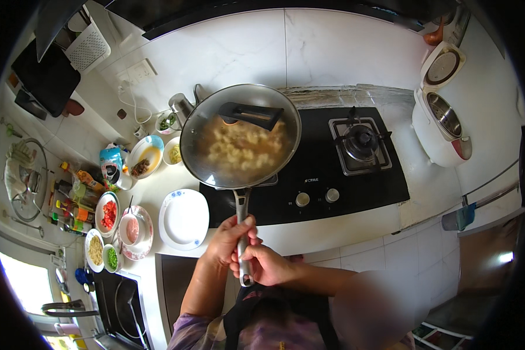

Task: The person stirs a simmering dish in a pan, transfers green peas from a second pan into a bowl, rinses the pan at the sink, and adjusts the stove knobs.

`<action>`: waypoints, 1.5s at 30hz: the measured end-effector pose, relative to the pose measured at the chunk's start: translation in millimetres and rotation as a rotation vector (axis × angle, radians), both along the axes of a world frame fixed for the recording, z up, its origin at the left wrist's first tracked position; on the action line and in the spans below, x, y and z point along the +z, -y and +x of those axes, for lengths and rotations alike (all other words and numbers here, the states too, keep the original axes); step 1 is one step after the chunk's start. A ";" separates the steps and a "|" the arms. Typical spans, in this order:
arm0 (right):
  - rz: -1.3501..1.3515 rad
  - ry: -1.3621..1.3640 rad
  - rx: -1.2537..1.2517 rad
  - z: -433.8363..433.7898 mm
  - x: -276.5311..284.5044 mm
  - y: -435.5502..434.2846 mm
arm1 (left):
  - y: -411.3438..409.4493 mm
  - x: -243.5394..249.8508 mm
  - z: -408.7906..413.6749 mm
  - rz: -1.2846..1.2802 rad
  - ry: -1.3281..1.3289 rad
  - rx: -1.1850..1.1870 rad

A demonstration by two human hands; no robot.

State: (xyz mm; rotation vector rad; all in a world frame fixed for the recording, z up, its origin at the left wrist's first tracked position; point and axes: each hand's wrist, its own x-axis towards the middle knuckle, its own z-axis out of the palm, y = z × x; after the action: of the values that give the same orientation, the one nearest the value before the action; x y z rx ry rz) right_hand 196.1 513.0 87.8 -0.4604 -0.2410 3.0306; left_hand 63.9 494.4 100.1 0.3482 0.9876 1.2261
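Observation:
Both my hands grip the long metal handle (242, 203) of a frying pan. My left hand (232, 238) wraps it nearer the pan, and my right hand (264, 264) holds it close to its looped end. A glass lid (201, 118) with a metal rim and a black handle (253, 114) covers the pan. Through the glass I see pale yellow pieces of food (240, 151) in brownish liquid. The pan is over the left part of a black gas hob (288, 192) and hides most of that burner; whether it rests there I cannot tell.
The right burner (362, 139) has nothing on it. An open rice cooker (435, 131) stands at right. Left of the hob lie a white plate (184, 218), bowls of chopped red pieces (109, 214), green pieces (112, 258) and pinkish meat (132, 229), and several sauce bottles (76, 212). A sink (120, 302) is lower left.

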 end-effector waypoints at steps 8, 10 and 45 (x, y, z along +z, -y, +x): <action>0.227 0.195 -0.024 38.6 29.9 0.8 | -8.8 3.2 45.5 0.131 -0.065 0.012; 0.253 0.193 -0.025 47.9 32.3 0.7 | -7.6 10.1 54.3 0.138 -0.069 0.016; 0.301 0.266 -0.492 271.9 12.1 -86.8 | -148.9 -12.0 282.2 0.265 -0.016 -0.406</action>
State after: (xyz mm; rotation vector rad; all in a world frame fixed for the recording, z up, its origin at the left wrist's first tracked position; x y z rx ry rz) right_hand 468.0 599.8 99.9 -0.7641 -0.5040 2.4018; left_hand 346.0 643.3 88.2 0.7302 0.7218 0.9810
